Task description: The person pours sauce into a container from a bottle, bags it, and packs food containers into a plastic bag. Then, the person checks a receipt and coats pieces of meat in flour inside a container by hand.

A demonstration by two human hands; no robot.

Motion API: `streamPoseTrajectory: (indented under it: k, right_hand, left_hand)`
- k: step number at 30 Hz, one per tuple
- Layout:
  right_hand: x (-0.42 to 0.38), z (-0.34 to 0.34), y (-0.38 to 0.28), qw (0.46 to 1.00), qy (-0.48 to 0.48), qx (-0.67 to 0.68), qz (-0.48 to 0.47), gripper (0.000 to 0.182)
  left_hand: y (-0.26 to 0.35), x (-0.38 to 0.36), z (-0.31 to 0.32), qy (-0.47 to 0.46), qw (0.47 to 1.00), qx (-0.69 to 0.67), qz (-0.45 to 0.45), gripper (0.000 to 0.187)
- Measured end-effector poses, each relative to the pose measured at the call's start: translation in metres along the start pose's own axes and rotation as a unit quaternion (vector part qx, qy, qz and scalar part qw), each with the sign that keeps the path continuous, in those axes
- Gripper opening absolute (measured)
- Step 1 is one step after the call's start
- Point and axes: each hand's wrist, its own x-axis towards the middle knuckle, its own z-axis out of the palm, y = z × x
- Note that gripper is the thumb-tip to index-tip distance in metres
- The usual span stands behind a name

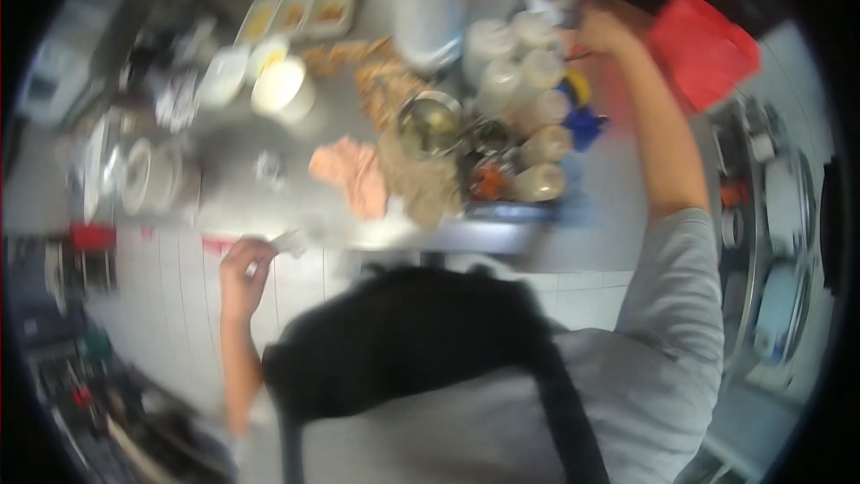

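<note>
While the left hand (pixel 248 271) pinched a small, whitish, crumpled scrap (pixel 289 242) by the near edge of the metal tabletop (pixel 233 143), the right hand (pixel 604 31), grip indistinct, was beside pale plastic bottles (pixel 542 70) toward the far edge.

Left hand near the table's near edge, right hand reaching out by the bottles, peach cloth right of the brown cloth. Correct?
Not quite: the head view shows the peach cloth left of the brown cloth. The left hand and right hand are as you say.
</note>
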Motion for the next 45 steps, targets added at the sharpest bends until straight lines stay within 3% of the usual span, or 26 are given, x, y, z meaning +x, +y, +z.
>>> streamPoseTrajectory:
  k: [2,3,4,5,6,7,8,9,10,11,12,14,15,18,22,26,28,30,32,34,36,37,38,40,43,45]
  right_hand:
    - [0.016,-0.004,-0.007,0.980,0.001,0.186,0.063,0.035]
    - [0.022,-0.005,-0.019,0.997,0.071,0.017,0.024,0.036]
    - [0.050,0.039,-0.006,0.953,0.189,0.196,0.136,0.036]
    - [0.051,0.044,-0.010,0.954,0.194,0.199,0.114,0.040]
    - [0.060,0.062,-0.006,0.924,0.297,0.225,0.090,0.039]
    - [0.079,0.082,0.025,0.943,0.330,-0.036,-0.025,0.040]
    - [0.070,0.074,0.030,0.922,0.356,-0.137,-0.068,0.041]
    - [0.054,0.059,0.010,0.916,0.392,0.086,0.018,0.040]
    - [0.039,0.040,0.002,0.892,0.418,0.165,0.044,0.040]
    - [0.024,0.029,0.000,0.883,0.420,0.198,0.066,0.042]
    - [0.021,0.032,0.016,0.866,0.449,0.219,0.015,0.044]
    - [-0.003,0.014,0.023,0.858,0.423,0.284,0.060,0.047]
    - [-0.008,0.013,0.036,0.844,0.430,0.317,0.056,0.046]
    - [-0.034,-0.028,0.039,0.812,0.434,0.390,0.020,0.041]
    - [-0.068,-0.110,-0.010,0.807,0.467,0.356,-0.053,0.035]
    - [-0.082,-0.141,-0.071,0.702,0.396,0.591,0.039,0.034]
    - [-0.083,-0.137,-0.088,0.613,0.327,0.718,0.044,0.037]
    - [-0.092,-0.128,-0.106,0.489,0.254,0.834,-0.015,0.042]
    - [-0.099,-0.114,-0.161,0.403,0.238,0.883,-0.036,0.052]
    - [-0.115,-0.135,-0.261,0.445,0.273,0.848,-0.087,0.050]
    - [-0.105,-0.140,-0.338,0.609,0.202,0.747,-0.173,0.047]
    - [-0.097,-0.148,-0.373,0.678,0.154,0.670,-0.261,0.042]
    - [-0.077,-0.139,-0.406,0.715,0.121,0.627,-0.283,0.040]
    - [-0.055,-0.141,-0.477,0.780,0.131,0.547,-0.275,0.043]
    - [-0.024,-0.115,-0.548,0.855,0.228,0.400,-0.239,0.042]
    - [0.007,-0.083,-0.571,0.876,0.191,0.373,-0.238,0.045]
  left_hand:
    - [0.012,-0.017,0.018,-0.054,0.996,-0.055,-0.054,0.017]
    - [0.011,-0.028,0.031,-0.061,0.995,-0.063,-0.051,0.016]
    - [0.006,-0.041,0.050,-0.065,0.994,-0.074,-0.045,0.015]
    - [0.001,-0.055,0.071,-0.062,0.994,-0.081,-0.041,0.017]
    - [-0.002,-0.068,0.093,-0.060,0.994,-0.089,-0.034,0.019]
    - [0.001,-0.079,0.111,-0.077,0.992,-0.096,-0.040,0.023]
    - [0.002,-0.088,0.128,-0.096,0.989,-0.104,-0.042,0.027]
    - [0.000,-0.096,0.143,-0.122,0.987,-0.099,-0.030,0.028]
    - [-0.004,-0.102,0.159,-0.148,0.984,-0.096,-0.014,0.030]
    - [-0.009,-0.107,0.174,-0.174,0.980,-0.092,0.006,0.032]
    - [-0.016,-0.112,0.192,-0.153,0.978,-0.131,-0.053,0.032]
    - [-0.032,-0.114,0.219,-0.105,0.959,-0.205,-0.165,0.033]
    - [-0.041,-0.107,0.220,-0.095,0.993,-0.053,-0.048,0.028]
    - [-0.046,-0.078,0.241,-0.163,0.982,-0.039,-0.084,0.040]
    - [-0.069,-0.045,0.282,-0.372,0.922,0.045,-0.094,0.058]
    - [-0.069,-0.033,0.276,-0.447,0.888,0.076,-0.075,0.059]
    - [-0.053,-0.019,0.246,-0.515,0.850,0.077,-0.085,0.055]
    - [-0.051,-0.022,0.231,-0.481,0.870,0.086,-0.063,0.048]
    - [-0.046,-0.014,0.202,-0.481,0.872,0.046,-0.079,0.054]
    - [-0.057,-0.021,0.178,-0.385,0.922,-0.008,-0.037,0.046]
    - [-0.078,-0.036,0.153,-0.278,0.957,-0.077,-0.009,0.043]
    - [-0.084,-0.044,0.132,-0.248,0.962,-0.111,-0.020,0.042]
    - [-0.091,-0.054,0.113,-0.236,0.965,-0.109,-0.034,0.041]
    - [-0.114,-0.077,0.074,-0.214,0.969,-0.104,-0.061,0.041]
    - [-0.180,-0.136,0.051,-0.157,0.974,-0.134,-0.093,0.042]
    - [-0.204,-0.177,0.014,-0.135,0.966,-0.140,-0.170,0.043]
